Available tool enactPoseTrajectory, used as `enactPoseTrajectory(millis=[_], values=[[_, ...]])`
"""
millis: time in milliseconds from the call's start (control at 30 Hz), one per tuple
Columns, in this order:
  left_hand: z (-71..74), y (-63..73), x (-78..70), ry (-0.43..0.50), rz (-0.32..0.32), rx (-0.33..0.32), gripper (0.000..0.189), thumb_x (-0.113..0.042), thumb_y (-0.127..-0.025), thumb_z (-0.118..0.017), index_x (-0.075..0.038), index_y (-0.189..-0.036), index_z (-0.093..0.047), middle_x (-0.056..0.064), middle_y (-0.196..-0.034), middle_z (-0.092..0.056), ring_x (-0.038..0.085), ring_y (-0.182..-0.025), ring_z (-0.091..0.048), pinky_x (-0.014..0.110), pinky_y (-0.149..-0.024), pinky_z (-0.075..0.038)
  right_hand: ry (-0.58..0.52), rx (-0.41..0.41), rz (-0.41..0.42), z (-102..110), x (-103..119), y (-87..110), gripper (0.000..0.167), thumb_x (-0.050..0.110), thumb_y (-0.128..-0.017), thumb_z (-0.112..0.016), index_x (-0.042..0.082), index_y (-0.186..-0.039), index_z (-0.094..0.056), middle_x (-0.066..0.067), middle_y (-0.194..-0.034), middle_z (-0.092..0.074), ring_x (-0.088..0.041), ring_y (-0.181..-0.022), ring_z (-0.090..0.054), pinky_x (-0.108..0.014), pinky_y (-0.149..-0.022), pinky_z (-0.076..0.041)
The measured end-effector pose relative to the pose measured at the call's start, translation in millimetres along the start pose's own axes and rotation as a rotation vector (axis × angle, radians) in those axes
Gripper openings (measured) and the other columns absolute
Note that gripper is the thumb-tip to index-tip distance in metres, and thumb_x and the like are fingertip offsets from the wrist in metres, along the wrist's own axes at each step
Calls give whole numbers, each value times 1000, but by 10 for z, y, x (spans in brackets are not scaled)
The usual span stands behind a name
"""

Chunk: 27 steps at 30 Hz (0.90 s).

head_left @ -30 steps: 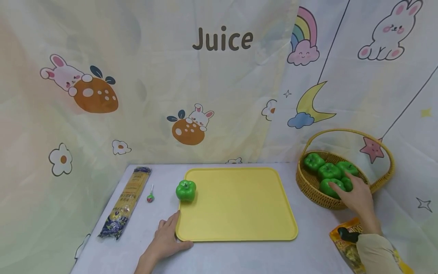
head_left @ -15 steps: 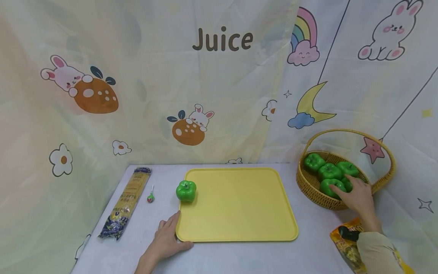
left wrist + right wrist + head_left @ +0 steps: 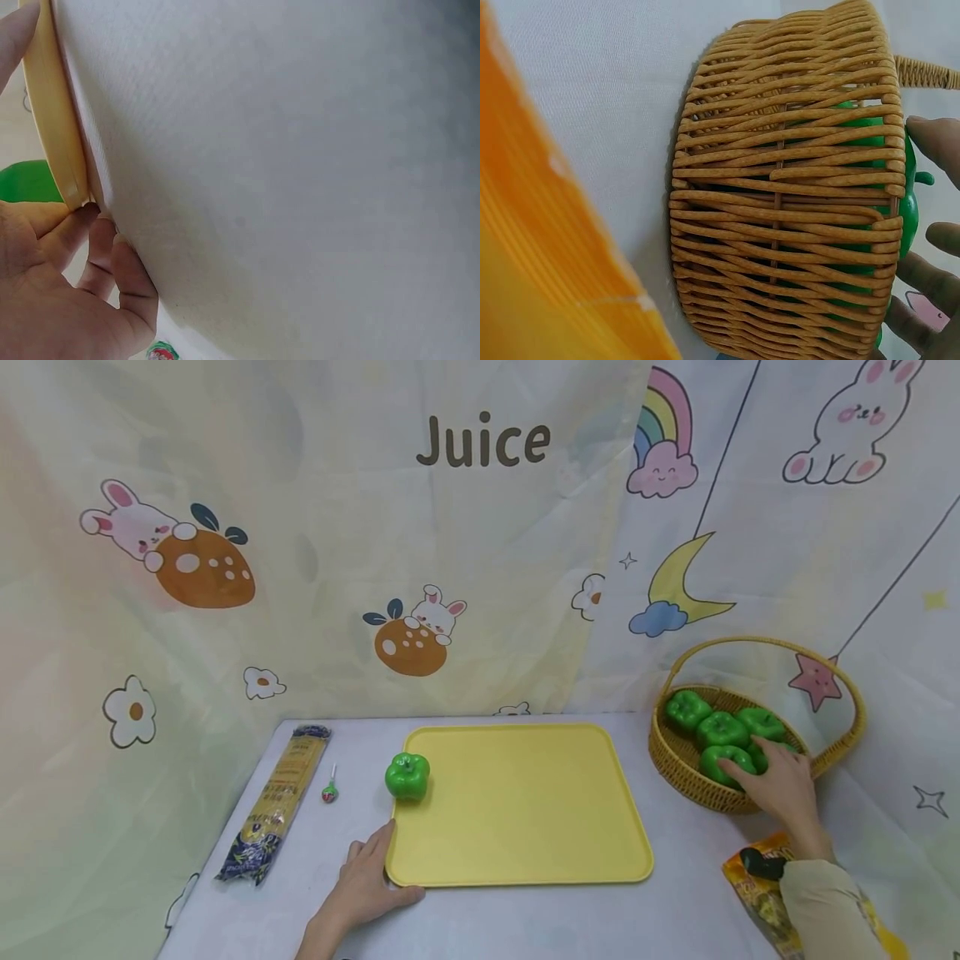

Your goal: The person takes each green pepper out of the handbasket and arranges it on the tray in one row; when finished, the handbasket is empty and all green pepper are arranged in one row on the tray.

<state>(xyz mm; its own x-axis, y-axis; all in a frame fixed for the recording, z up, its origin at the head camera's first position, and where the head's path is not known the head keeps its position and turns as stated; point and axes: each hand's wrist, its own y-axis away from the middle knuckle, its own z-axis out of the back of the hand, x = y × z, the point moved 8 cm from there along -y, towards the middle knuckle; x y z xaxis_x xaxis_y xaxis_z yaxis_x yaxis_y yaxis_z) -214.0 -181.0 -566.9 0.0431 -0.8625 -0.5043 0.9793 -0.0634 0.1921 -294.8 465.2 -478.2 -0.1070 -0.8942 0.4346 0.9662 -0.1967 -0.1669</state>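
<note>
My left hand [image 3: 362, 883] rests on the table at the near left corner of a yellow tray [image 3: 525, 810]. Its fingers touch the left edge and its thumb lies along the front edge; the left wrist view has these fingers against the rim [image 3: 56, 120]. One green bell pepper [image 3: 408, 778] sits on the tray's left rim. Over a wicker basket [image 3: 678, 777] at the right, my right hand [image 3: 786, 793] reaches in among several green bell peppers [image 3: 723, 729]. Thumb and fingers grip a pepper [image 3: 909, 206] from two sides, its lower part behind the weave.
A long pack of dry spaghetti [image 3: 277, 802] and a lollipop [image 3: 329, 793] lie left of the tray. An orange-yellow snack bag [image 3: 765, 902] lies under the right forearm. The basket's handle [image 3: 847, 693] arches above it. A printed cloth hangs behind the table.
Both hands stay nearly where they were, on the tray corner and in the basket. The right fingers shift very slightly at the peppers. The head view tilts a little.
</note>
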Motion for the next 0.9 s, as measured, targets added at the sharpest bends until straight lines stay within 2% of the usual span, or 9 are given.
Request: enactPoseTrajectory(millis=[133,367,533,900], values=[[6,-2,-10,3,-5,-1,126,-67,-60,-85,-15,-159,-28,6,-157,-45,15,-98,-37,34,-84,-35,14,-4,10,7,16,-8,95,59,-93,-60,-9,-151,-31,-44,-146,-37,-67,-125,-26,-75,-98,-22],[-3,-8,-3,1,-3,6,126,-69,-60,-84,-16,-160,-28,6,-156,-45,15,-96,-35,33,-81,-33,36,7,18,14,110,-2,93,60,-93,-59,-8,-150,-33,-43,-144,-38,-64,-125,-26,-75,-90,-29],[-10,-8,2,-1,1,12,126,-69,-60,-84,-17,-160,-28,5,-156,-46,15,-97,-36,33,-81,-33,20,25,18,-21,138,-12,94,60,-93,-61,-8,-150,-33,-44,-144,-37,-63,-126,-26,-77,-89,-29],[11,6,-6,-8,7,7,126,-69,-60,-84,-15,-159,-28,6,-155,-47,16,-98,-37,36,-84,-36,30,22,127,-97,214,-20,91,52,-90,-68,-16,-142,-39,-47,-139,-40,-65,-122,-32,-72,-97,-27]])
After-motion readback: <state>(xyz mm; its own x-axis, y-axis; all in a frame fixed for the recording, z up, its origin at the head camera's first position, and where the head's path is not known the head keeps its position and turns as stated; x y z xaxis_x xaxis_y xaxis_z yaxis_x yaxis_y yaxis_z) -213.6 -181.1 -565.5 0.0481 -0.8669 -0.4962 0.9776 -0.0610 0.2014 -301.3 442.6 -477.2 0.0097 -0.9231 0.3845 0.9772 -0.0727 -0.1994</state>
